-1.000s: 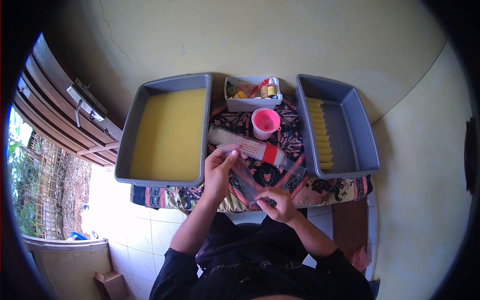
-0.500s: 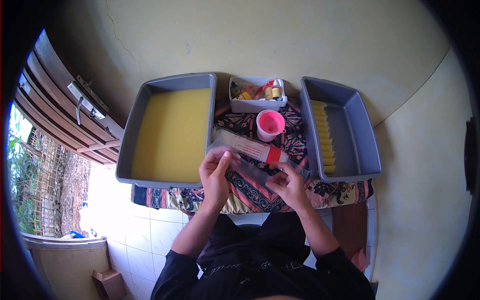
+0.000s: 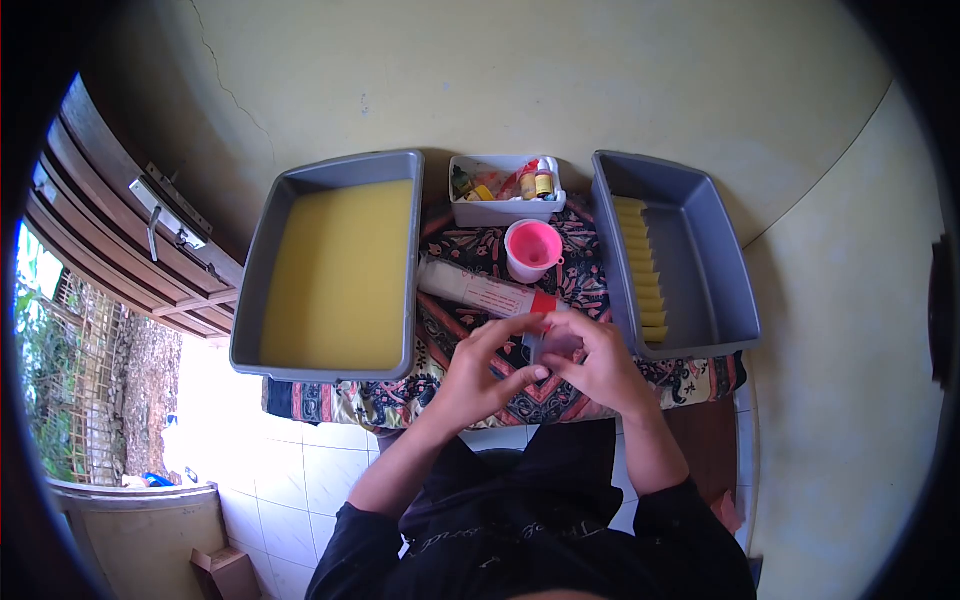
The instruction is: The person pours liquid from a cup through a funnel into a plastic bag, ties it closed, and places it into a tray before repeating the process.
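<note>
Patterned cloth (image 3: 585, 272) covers a small surface against a yellow wall.

Held item: clear plastic pouch (image 3: 556, 346), at the near edge right of middle, pinched between the closed fingers of the left hand (image 3: 482, 368) and right hand (image 3: 603, 362).

Containers:
- Large grey tray (image 3: 256, 268), left edge: level yellow fill, liquid or set unclear.
- Second grey tray (image 3: 705, 262), right edge: one row of yellow sticks (image 3: 640, 262).
- White tub (image 3: 500, 212), far edge: small bottles.
- Pink cup (image 3: 532, 246): contents unseen.
- Red-capped bottle (image 3: 482, 291): lying flat just beyond the hands.

Risks, as judged: the thin pouch may slip or tear, and a knock could roll the bottle or spill the full tray.
</note>
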`<state>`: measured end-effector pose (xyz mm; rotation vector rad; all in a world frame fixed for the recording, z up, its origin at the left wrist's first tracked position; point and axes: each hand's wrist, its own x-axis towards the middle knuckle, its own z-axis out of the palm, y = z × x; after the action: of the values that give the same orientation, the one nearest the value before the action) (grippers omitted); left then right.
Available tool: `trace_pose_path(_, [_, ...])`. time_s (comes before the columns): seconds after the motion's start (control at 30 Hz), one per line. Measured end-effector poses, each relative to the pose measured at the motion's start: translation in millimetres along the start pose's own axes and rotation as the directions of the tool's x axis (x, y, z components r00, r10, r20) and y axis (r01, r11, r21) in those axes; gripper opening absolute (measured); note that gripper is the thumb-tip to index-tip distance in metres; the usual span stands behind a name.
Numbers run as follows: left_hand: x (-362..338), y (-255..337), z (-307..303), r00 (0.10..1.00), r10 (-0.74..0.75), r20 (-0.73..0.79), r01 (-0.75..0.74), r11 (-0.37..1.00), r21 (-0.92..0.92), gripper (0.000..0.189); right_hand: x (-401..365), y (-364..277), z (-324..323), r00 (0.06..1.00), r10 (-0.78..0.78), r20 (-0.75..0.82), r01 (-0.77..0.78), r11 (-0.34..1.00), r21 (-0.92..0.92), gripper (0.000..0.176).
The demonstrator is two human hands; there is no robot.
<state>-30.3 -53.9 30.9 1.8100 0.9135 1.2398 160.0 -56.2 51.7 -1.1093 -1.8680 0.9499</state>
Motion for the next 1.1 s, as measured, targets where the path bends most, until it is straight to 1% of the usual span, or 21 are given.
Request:
trace_pose_path(0.03, [-0.2,1.0,3.3,0.997,-0.040,0.064,0.043,0.998,-0.049,0.043,2.3,-2.2,0.2,0.999,0.010,-0.039,-0.007,0.997,0.076,0.033])
trace_pose_path(0.07, [-1.5,0.5,4.1,0.997,-0.037,0.066,0.040,0.998,-0.050,0.043,4.6,-3.4,0.2,0.997,0.021,-0.080,-0.009,0.989,0.150,0.036])
trace_pose_path(0.13, [-6.7,-4.1,5.9,0.957,-0.290,0.029,0.291,0.950,-0.110,0.041,6.1,0.6,3.0,0.992,0.030,-0.121,-0.005,0.980,0.197,0.037])
trace_pose_path(0.17, [-7.9,-9.3,6.7,0.956,-0.292,0.030,0.294,0.950,-0.110,0.041,6.9,2.3,5.0,0.987,0.038,-0.156,0.001,0.970,0.244,0.038])
trace_pose_path(0.27, [-11.3,-21.2,8.2,0.966,-0.258,0.022,0.257,0.947,-0.191,0.036,9.3,2.6,9.8,0.985,0.075,-0.154,-0.038,0.972,0.230,0.038])
trace_pose_path(0.37, [-10.1,-23.5,3.9,0.959,-0.282,0.004,0.274,0.925,-0.263,0.028,11.9,15.0,15.5,0.995,0.039,-0.092,-0.015,0.968,0.250,0.035])
trace_pose_path(0.4, [-9.4,-23.9,2.4,0.941,-0.339,-0.012,0.321,0.902,-0.290,0.026,12.9,13.2,14.8,0.995,0.038,-0.092,-0.014,0.968,0.251,0.035])
trace_pose_path(0.43, [-9.3,-24.4,1.1,0.918,-0.395,-0.026,0.367,0.874,-0.317,0.024,13.7,9.9,13.5,0.997,0.058,-0.044,-0.049,0.980,0.191,0.034])
trace_pose_path(0.47, [-9.4,-26.3,0.4,0.919,-0.394,-0.026,0.366,0.875,-0.316,0.024,14.8,8.0,12.5,0.997,0.080,0.002,-0.080,0.989,0.128,0.034])
trace_pose_path(0.57, [-10.4,-37.4,0.8,0.904,-0.427,-0.015,0.388,0.835,-0.391,0.023,18.6,6.6,13.9,1.000,0.028,0.006,-0.029,0.994,0.105,0.032])
trace_pose_path(0.6, [-11.4,-41.7,1.7,0.901,-0.429,-0.059,0.370,0.833,-0.411,0.021,21.1,10.9,15.8,1.000,0.026,0.004,-0.027,0.994,0.105,0.032])
trace_pose_path(0.67, [-11.5,-43.2,2.2,0.897,-0.431,-0.098,0.352,0.832,-0.429,0.020,27.8,33.3,22.0,0.992,0.035,-0.119,0.000,0.960,0.282,0.032])
trace_pose_path(0.7, [-10.9,-42.4,2.0,0.889,-0.439,-0.131,0.334,0.817,-0.470,0.019,33.8,46.2,23.2,0.982,0.052,-0.180,0.004,0.955,0.296,0.032])
trace_pose_path(0.73, [-10.3,-41.5,1.5,0.879,-0.447,-0.164,0.313,0.802,-0.509,0.018,39.5,49.9,20.1,0.982,0.053,-0.183,0.004,0.955,0.296,0.032])
trace_pose_path(0.77, [-10.2,-39.8,0.6,0.875,-0.454,-0.170,0.323,0.807,-0.495,0.015,44.7,52.3,15.9,0.968,0.039,-0.248,-0.021,0.997,0.075,0.032])
trace_pose_path(0.8, [-10.4,-39.5,1.5,0.875,-0.453,-0.168,0.323,0.807,-0.494,0.015,49.5,55.4,13.1,0.952,0.010,-0.307,-0.059,0.987,-0.149,0.032])
trace_pose_path(0.83, [-10.1,-39.6,2.4,0.873,-0.463,-0.157,0.326,0.791,-0.517,0.014,54.7,63.1,14.0,0.939,-0.035,-0.341,-0.041,0.976,-0.214,0.032])
trace_pose_path(0.87, [-10.6,-39.9,2.9,0.869,-0.473,-0.146,0.331,0.775,-0.539,0.014,59.0,72.1,15.4,0.939,-0.036,-0.342,-0.040,0.976,-0.213,0.032])
trace_pose_path(0.93, [-11.7,-45.5,3.7,0.878,-0.454,-0.152,0.309,0.781,-0.543,0.013,66.6,89.4,18.5,0.919,-0.198,-0.340,0.067,0.930,-0.361,0.031])
trace_pose_path(1.03, [-11.6,-45.8,4.7,0.883,-0.442,-0.158,0.288,0.776,-0.560,0.012,73.4,105.1,21.1,0.926,-0.261,-0.273,0.114,0.882,-0.458,0.025])
trace_pose_path(1.1, [-11.0,-44.3,3.6,0.880,-0.446,-0.162,0.285,0.769,-0.572,0.012,76.0,109.7,20.0,0.933,-0.248,-0.261,0.107,0.882,-0.458,0.023])
